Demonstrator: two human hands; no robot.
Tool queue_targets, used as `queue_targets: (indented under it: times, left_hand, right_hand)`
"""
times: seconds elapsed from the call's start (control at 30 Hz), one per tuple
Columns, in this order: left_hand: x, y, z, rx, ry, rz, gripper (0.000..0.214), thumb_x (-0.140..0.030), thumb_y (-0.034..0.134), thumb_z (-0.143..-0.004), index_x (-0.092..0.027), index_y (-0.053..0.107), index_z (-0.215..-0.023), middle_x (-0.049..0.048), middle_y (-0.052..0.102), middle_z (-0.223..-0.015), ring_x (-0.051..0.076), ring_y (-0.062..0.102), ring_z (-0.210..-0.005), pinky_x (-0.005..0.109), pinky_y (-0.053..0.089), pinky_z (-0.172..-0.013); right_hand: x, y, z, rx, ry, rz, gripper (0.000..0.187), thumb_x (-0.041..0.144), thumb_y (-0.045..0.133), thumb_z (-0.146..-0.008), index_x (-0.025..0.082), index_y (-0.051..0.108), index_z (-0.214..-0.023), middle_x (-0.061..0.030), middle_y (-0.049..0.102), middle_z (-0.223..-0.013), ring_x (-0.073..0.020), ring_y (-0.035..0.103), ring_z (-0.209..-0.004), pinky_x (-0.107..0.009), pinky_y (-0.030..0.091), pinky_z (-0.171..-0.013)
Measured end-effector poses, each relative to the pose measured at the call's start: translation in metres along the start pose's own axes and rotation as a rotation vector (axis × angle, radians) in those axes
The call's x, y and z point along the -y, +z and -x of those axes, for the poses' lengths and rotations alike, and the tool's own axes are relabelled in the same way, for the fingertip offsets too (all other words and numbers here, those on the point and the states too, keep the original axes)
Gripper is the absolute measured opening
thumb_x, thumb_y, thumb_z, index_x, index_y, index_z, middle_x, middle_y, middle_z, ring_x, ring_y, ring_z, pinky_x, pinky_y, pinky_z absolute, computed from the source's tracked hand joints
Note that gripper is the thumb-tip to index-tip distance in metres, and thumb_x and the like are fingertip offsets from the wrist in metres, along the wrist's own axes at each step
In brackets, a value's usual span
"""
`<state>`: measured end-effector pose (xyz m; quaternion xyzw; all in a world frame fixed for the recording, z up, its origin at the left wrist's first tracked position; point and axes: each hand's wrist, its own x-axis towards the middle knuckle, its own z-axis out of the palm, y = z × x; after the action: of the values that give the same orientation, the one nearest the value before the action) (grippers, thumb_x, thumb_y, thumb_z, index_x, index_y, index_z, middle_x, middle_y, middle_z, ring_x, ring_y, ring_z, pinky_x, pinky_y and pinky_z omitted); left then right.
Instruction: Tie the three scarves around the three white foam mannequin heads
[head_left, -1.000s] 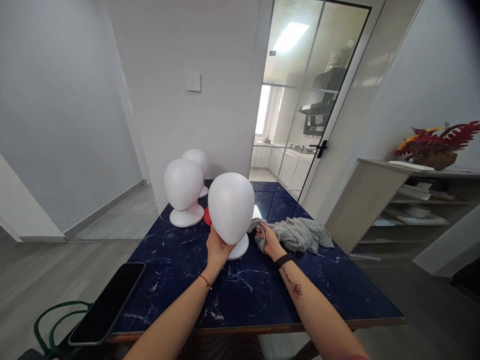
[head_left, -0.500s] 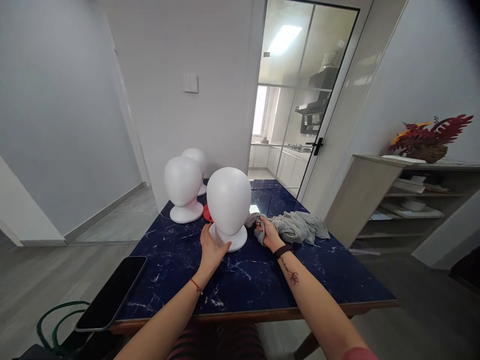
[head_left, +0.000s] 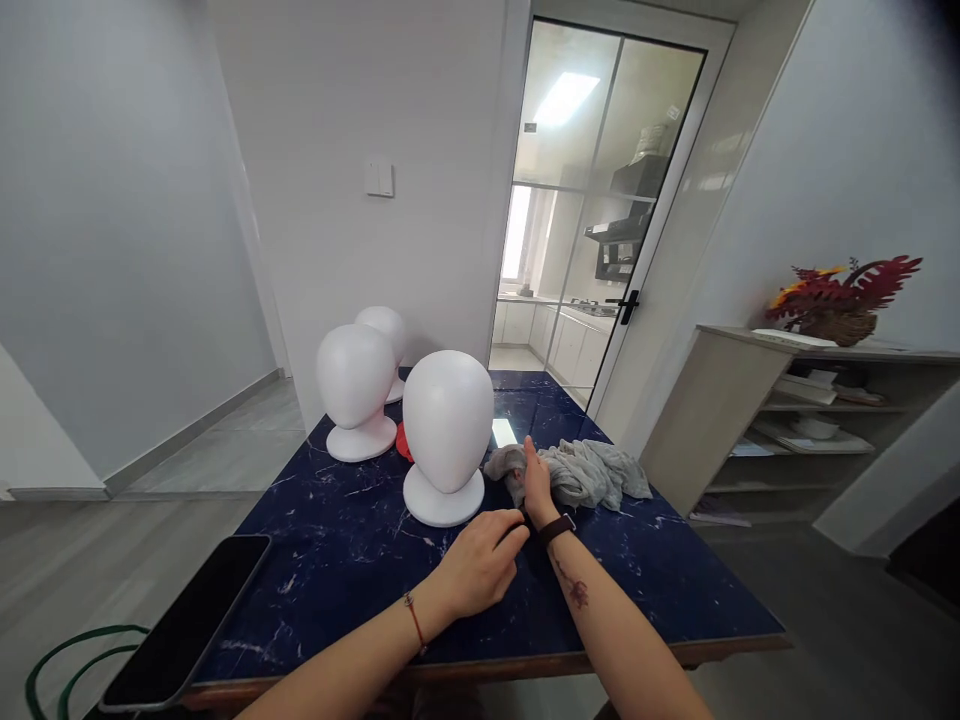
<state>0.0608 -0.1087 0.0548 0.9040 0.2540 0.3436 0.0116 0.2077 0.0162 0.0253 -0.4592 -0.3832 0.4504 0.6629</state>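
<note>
While the right hand [head_left: 537, 488] grips the gray cloth [head_left: 598, 475] on the counter [head_left: 322, 575], right of the front white head form [head_left: 448, 425], the left hand [head_left: 478, 563] hangs half-curled, looks empty. I'd get both on it, loosen the bunching gently, and not bump that form.

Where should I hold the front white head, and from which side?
Probably around the lower part of the front white head, from the near left: it stands upright, narrows above its round base, and the grey cloth lies to its right.
</note>
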Motion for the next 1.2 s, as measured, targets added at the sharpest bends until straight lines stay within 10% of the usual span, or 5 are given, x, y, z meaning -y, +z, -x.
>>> queue_targets:
  times: [0.13, 0.33, 0.57, 0.8, 1.2]
  left_hand:
    - [0.028, 0.026, -0.011, -0.104, 0.163, -0.091, 0.05, -0.004, 0.044, -0.077, -0.016, 0.043, -0.125, 0.0148, 0.05, -0.122, 0.024, 0.049, -0.115, 0.041, 0.048, -0.092]
    - [0.04, 0.036, 0.005, -0.329, -0.126, 0.052, 0.063, -0.008, 0.049, -0.078, -0.018, 0.026, -0.136, 0.0184, 0.031, -0.137, 0.027, 0.033, -0.13, 0.05, 0.039, -0.101]
    - [0.018, 0.018, 0.004, -0.21, -0.155, 0.442, 0.062, -0.013, 0.052, -0.069, -0.018, 0.04, -0.13, 0.0123, 0.056, -0.118, 0.025, 0.051, -0.111, 0.046, 0.038, -0.097]
    - [-0.018, -0.035, 0.034, -0.418, -0.777, 0.956, 0.006, -0.014, 0.047, -0.063, -0.016, 0.052, -0.063, -0.0046, 0.045, -0.053, 0.009, 0.039, -0.05, 0.02, 0.032, -0.05]
    - [-0.039, -0.144, 0.045, -0.31, -0.692, 0.818, 0.021, -0.03, 0.047, -0.072, -0.016, 0.062, -0.075, -0.0009, 0.051, -0.061, 0.011, 0.043, -0.055, 0.022, 0.035, -0.052]
  right_hand:
    - [0.006, 0.003, 0.011, -0.139, -0.288, 0.308, 0.053, 0.064, 0.038, -0.081, 0.022, 0.028, -0.05, 0.0069, 0.028, -0.046, -0.0085, 0.026, -0.046, -0.024, 0.023, -0.044]
    - [0.041, 0.002, 0.05, -0.141, -0.605, 0.564, 0.048, 0.05, 0.037, -0.09, 0.019, 0.038, -0.053, 0.006, 0.032, -0.05, -0.0092, 0.029, -0.051, -0.025, 0.025, -0.052]
    - [0.055, -0.018, 0.146, 0.362, -0.583, 0.824, 0.03, 0.037, 0.045, -0.09, 0.017, 0.054, -0.07, 0.0007, 0.054, -0.063, -0.0117, 0.047, -0.059, -0.023, 0.033, -0.057]
    - [0.062, -0.059, 0.204, 0.637, -0.349, 0.856, 0.042, 0.036, 0.063, -0.079, 0.022, 0.053, -0.117, -0.002, 0.065, -0.095, -0.0157, 0.059, -0.078, -0.023, 0.043, -0.07]
    - [0.057, -0.061, 0.204, 0.825, -0.463, 1.061, 0.026, 0.037, 0.071, -0.071, 0.021, 0.068, -0.091, -0.0073, 0.059, -0.1, -0.0223, 0.054, -0.093, -0.032, 0.042, -0.08]
